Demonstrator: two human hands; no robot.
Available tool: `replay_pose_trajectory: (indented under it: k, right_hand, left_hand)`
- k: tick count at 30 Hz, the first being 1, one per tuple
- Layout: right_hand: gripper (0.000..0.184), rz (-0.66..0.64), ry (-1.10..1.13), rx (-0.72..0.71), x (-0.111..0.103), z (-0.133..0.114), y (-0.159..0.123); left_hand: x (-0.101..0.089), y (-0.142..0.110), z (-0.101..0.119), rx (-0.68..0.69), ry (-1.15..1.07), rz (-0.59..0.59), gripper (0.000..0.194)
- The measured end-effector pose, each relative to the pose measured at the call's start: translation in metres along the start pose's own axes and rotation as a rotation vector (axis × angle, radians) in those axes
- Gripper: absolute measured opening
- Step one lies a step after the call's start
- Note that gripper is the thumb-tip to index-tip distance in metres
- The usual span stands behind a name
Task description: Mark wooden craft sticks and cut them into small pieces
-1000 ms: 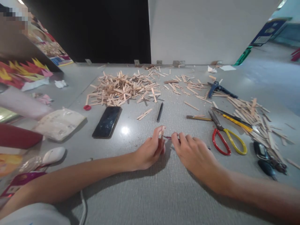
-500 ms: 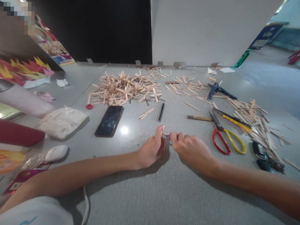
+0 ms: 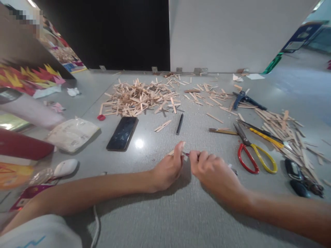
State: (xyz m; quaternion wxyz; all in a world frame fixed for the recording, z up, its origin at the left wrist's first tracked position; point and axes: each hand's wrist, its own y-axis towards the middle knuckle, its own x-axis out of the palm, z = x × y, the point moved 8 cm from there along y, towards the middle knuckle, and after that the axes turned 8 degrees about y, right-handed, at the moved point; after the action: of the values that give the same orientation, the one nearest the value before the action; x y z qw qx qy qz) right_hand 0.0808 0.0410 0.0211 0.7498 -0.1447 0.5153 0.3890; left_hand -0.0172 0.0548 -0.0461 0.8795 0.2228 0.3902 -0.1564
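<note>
My left hand [image 3: 168,168] is closed around a small wooden stick [image 3: 171,152], whose pale end pokes out past the fingers; the rest is hidden. Wrapped in the fingers of my right hand [image 3: 210,168] is a thin tool [image 3: 187,154] with a dark reddish handle. Its narrow metal tip meets the stick at my left thumb, and its exact kind is hidden by the grip. Just beyond both hands lie a black pen [image 3: 180,124] and a few loose wooden sticks [image 3: 162,126].
A heap of wooden sticks [image 3: 141,98] lies at the back. Red-and-yellow-handled scissors [image 3: 247,143], a yellow cutter [image 3: 266,137], dark blue pliers [image 3: 241,98] and keys [image 3: 314,187] lie to the right. A phone [image 3: 122,133], a white mouse [image 3: 66,167] and a packet [image 3: 74,134] are at left.
The view has shifted slightly, so everything sits a little further right. The stick's end now shows beyond my left hand. Both hands stay together, the tool's tip still at the left thumb.
</note>
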Motion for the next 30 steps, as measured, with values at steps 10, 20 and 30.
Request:
replay_pose_trajectory:
  k: [10, 20, 30]
  right_hand:
    - [0.024, -0.027, 0.155, -0.128, 0.024, 0.004, 0.004]
    - [0.026, -0.092, 0.166, -0.061, 0.019, 0.001, 0.002]
    - [0.030, -0.130, 0.119, 0.064, 0.002, -0.003, 0.001]
  left_hand:
    - [0.001, -0.005, -0.004, -0.025, 0.021, 0.015, 0.050]
    - [0.004, -0.009, -0.005, -0.067, 0.149, 0.000, 0.053]
    - [0.001, -0.007, -0.004, -0.097, 0.115, -0.009, 0.046]
